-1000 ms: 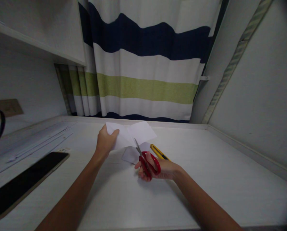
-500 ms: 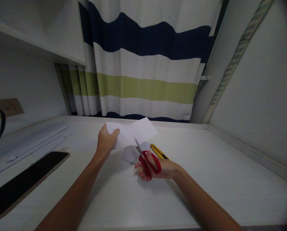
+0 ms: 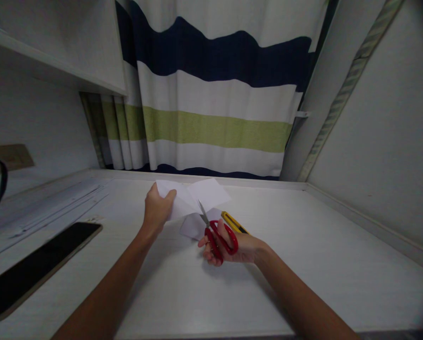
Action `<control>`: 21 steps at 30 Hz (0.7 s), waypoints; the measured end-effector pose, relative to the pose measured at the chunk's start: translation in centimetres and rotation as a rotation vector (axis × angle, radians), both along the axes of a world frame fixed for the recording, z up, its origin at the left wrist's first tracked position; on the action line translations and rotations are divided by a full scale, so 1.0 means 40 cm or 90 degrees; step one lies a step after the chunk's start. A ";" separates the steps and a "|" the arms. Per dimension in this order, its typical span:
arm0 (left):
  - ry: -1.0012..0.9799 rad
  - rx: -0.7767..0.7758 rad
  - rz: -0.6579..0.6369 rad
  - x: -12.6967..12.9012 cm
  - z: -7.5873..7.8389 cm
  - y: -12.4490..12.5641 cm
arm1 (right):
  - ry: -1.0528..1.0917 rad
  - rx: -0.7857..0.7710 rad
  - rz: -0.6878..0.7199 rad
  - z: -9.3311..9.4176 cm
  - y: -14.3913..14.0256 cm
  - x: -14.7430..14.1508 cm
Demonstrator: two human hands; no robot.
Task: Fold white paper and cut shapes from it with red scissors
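Note:
My left hand [image 3: 157,206] pinches the left edge of a white sheet of paper [image 3: 183,200], thumb on top. The sheet is held above the desk, and its right part flares upward at a crease or cut. In my right hand [image 3: 241,248] are red-handled scissors [image 3: 216,241], with the thumb through one loop and fingers about the other. Their blades point up and away, at the paper's lower edge, one blade in front of it. Beneath lies another white paper piece [image 3: 192,226]. A yellow box cutter [image 3: 233,222] rests just beyond my right hand, partly hidden by it.
A black smartphone [image 3: 43,267] lies on the white desk [image 3: 339,264] at the left. Behind it are flat papers or sheets [image 3: 63,208] along the left wall. A striped curtain [image 3: 215,104] hangs at the back, and a shelf [image 3: 55,71] juts out upper left.
The right part of the paper has dropped a little and tipped to the left. Both hands and the scissors stay almost in place.

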State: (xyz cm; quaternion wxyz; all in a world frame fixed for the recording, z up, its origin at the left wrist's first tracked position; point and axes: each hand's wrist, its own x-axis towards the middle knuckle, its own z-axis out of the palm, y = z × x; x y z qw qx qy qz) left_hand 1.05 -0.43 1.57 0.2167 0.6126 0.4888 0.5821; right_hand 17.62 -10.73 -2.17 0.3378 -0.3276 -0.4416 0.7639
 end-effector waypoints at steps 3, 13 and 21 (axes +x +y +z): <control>0.004 -0.004 0.008 0.001 0.001 -0.001 | 0.007 0.000 0.007 0.002 -0.001 0.000; 0.001 0.006 0.003 0.003 -0.005 0.000 | 0.007 0.009 0.012 0.007 -0.004 0.000; -0.010 0.010 -0.010 0.004 -0.003 -0.004 | 0.019 0.002 0.014 0.007 -0.002 0.003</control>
